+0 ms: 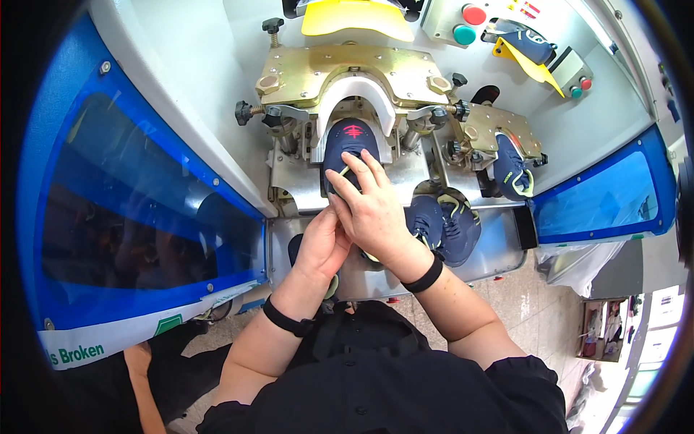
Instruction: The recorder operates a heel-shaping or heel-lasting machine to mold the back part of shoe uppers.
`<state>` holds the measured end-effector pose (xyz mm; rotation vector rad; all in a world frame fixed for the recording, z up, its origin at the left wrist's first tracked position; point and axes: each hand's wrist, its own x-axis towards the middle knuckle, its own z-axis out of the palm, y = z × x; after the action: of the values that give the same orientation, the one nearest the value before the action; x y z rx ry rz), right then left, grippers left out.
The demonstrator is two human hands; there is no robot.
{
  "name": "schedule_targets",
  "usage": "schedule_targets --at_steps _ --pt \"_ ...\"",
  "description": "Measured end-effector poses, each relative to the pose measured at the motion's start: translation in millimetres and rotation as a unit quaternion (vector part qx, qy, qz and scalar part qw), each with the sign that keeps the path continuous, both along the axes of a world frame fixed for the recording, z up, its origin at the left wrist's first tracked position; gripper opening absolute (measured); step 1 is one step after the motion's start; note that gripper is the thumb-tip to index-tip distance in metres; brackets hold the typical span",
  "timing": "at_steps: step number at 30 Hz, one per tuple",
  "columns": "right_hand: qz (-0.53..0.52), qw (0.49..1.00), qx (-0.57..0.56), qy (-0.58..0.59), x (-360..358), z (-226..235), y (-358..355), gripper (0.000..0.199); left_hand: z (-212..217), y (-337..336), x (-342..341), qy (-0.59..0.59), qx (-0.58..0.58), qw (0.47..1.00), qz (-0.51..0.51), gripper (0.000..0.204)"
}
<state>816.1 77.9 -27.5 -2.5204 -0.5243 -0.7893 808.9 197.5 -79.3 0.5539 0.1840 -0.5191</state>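
A dark navy sports shoe point(350, 139) with a red mark on its toe points away from me. Its toe sits inside the pale U-shaped pad point(385, 101) of a metal press point(347, 66). Across the laces and opening of this shoe lies my right hand point(374, 210), its fingers gripping from above. Close below it, my left hand point(322, 244) is at the heel end, with most of its fingers hidden behind the right hand and shoe. The heel is mostly covered by both hands.
Two navy shoes point(457, 230) rest on the metal tray point(499, 242) to the right. Another shoe point(512, 168) is at a second press point(499, 126). Blue-framed side panels point(238, 195) flank the station. Red and green buttons point(468, 22) are behind. Another person's arm point(141, 383) shows lower left.
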Motion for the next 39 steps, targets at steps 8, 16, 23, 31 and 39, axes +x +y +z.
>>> schedule_targets --at_steps 8,16,23,31,39 --pt "0.001 1.0 0.006 0.007 -1.9 7.6 1.2 0.038 0.3 -3.8 -2.4 0.023 0.028 0.999 0.035 0.037" --pt "-0.003 0.998 -0.048 0.045 -7.9 8.6 0.3 0.047 -12.3 -13.6 -5.8 0.091 -0.018 0.993 0.08 0.037" --pt "-0.003 0.991 -0.102 0.082 -7.3 12.7 -6.0 0.051 -26.4 -18.0 -5.8 0.068 0.006 0.994 0.09 0.039" --pt "0.029 0.991 -0.108 0.07 -7.3 12.3 -16.9 0.055 -41.0 -23.6 -4.2 -0.009 0.054 0.993 0.102 0.046" --pt "0.158 0.982 0.088 -0.05 -67.7 -23.9 -97.7 0.017 -28.2 -21.8 -7.1 0.001 0.094 0.988 0.119 0.045"
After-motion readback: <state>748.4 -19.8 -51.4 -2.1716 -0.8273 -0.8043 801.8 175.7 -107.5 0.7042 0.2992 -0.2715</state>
